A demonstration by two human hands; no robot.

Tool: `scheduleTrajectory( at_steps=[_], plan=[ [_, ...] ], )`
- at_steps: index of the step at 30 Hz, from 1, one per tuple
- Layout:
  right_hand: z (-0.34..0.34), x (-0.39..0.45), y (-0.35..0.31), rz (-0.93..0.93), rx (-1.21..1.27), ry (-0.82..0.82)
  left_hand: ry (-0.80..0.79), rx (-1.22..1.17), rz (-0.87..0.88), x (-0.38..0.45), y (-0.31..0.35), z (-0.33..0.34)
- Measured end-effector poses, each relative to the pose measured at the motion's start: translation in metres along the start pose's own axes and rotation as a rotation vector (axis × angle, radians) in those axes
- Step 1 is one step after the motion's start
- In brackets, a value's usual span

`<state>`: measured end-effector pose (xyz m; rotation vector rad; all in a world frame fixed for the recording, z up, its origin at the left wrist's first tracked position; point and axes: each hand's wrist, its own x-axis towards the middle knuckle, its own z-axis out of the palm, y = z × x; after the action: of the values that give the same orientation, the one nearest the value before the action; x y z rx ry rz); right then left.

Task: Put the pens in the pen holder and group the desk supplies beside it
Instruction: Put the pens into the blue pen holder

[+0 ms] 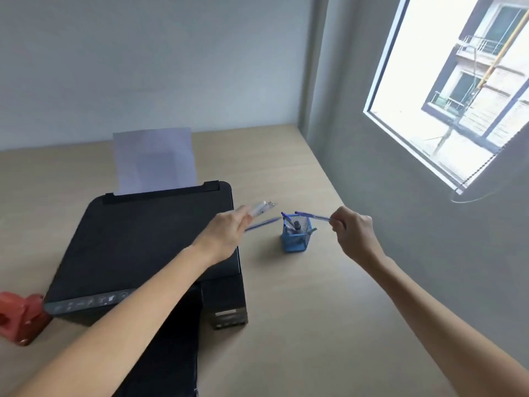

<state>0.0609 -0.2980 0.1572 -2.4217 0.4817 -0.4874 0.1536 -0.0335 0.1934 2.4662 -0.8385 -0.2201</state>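
A small blue mesh pen holder [294,242] stands on the wooden desk, right of the printer, with several pens upright inside it. My left hand [226,234] hovers just left of the holder, gripping a white pen-like item [262,208] and a thin blue pen [263,224], both pointing right. My right hand [353,234] pinches another blue pen [312,216] by its end. That pen lies level, its tip over the holder's rim.
A black printer [137,247] with white paper [154,161] in its rear feed fills the desk's left half. A red object [20,318] sits at its front left corner. The grey wall and a window [458,90] border the desk [300,325] on the right.
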Motion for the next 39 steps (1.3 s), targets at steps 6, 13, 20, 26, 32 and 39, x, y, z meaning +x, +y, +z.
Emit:
scheduleTrajectory(
  at_steps=[6,13,20,26,32,39],
  plan=[
    [0.025,0.035,0.031,0.005,-0.149,-0.083,-0.227,0.332,-0.066,0.11,0.026,0.068],
    [0.069,0.067,0.043,-0.005,-0.179,-0.252,-0.333,0.433,-0.132,0.164,0.042,0.105],
    [0.095,0.066,0.056,-0.014,-0.205,-0.345,-0.26,0.302,-0.131,0.165,0.024,0.131],
    [0.098,0.067,0.058,-0.014,-0.207,-0.223,-0.105,0.207,-0.152,0.154,0.022,0.127],
    [0.073,0.074,0.015,-0.109,-0.143,-0.082,0.076,0.021,-0.18,0.127,0.014,0.067],
    [0.088,0.059,-0.104,-0.33,-0.013,-0.141,0.257,-0.238,-0.255,0.016,-0.038,-0.04]
  ],
)
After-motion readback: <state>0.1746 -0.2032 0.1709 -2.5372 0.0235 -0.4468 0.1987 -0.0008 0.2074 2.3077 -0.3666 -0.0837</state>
